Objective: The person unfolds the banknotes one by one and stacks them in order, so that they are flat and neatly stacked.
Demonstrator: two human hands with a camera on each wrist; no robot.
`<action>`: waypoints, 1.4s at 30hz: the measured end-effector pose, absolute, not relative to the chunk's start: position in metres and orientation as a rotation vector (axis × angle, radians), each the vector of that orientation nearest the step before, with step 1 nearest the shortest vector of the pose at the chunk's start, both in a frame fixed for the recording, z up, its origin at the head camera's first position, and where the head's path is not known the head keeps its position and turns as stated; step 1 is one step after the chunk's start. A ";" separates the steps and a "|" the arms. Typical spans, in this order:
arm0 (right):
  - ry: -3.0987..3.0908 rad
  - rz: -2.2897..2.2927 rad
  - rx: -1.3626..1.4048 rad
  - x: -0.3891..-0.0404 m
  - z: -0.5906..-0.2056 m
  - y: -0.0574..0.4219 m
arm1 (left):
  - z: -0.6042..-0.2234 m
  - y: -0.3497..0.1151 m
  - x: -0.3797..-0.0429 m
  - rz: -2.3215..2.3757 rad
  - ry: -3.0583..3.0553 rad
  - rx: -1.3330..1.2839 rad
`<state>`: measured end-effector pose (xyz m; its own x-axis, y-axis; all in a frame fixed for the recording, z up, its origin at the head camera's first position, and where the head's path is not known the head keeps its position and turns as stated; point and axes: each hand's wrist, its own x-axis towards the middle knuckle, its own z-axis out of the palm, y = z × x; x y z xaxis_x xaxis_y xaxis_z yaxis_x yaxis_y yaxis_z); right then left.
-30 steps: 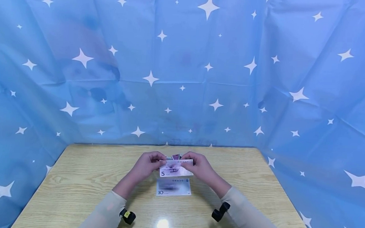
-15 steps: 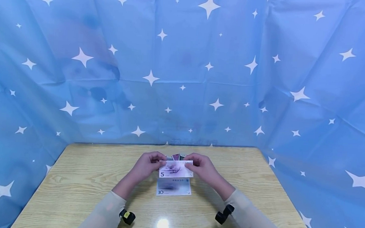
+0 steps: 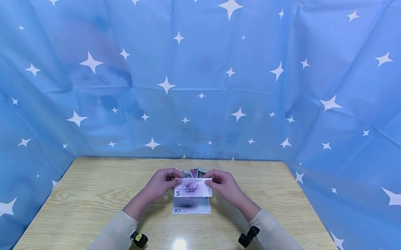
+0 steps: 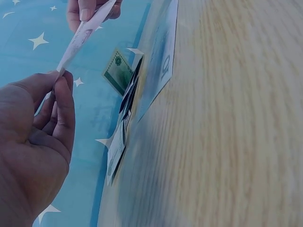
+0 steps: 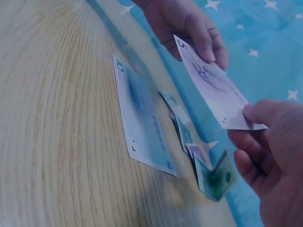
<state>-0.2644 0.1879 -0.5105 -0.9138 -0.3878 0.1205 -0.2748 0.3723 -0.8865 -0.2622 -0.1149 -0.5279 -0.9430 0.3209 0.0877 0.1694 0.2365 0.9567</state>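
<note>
My left hand point(image 3: 162, 183) and right hand point(image 3: 223, 183) pinch the two ends of a purple banknote point(image 3: 193, 190) marked 5, thumbs on its near face. It is stretched flat between them, raised over the table in both wrist views. Below it a blue banknote point(image 3: 191, 206) marked 10 lies flat on the table, its far edge overlapped by the purple one in the head view. Just beyond are several folded or creased banknotes point(image 5: 189, 137); a green one point(image 5: 215, 177) stands bent into a V. The hands partly hide these in the head view.
The pale wood-grain table point(image 3: 99, 199) ends at a blue cloth backdrop point(image 3: 202, 84) with white stars, behind and at both sides. Black wrist cameras are strapped at the sleeves. A bright light reflection shows near the front of the table.
The right hand has slid outward to the purple banknote's right end, and the note has flattened out. Both hands have come slightly nearer, so it now overlaps the blue note's edge.
</note>
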 end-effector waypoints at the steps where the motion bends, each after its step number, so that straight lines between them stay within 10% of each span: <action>1: 2.513 -1.587 -0.609 -0.264 -0.511 0.188 | -0.528 -0.115 -0.261 1.801 2.367 0.482; 42: 2.567 -1.338 -0.637 -0.249 -0.543 0.188 | -0.540 -0.117 -0.252 1.349 2.503 0.680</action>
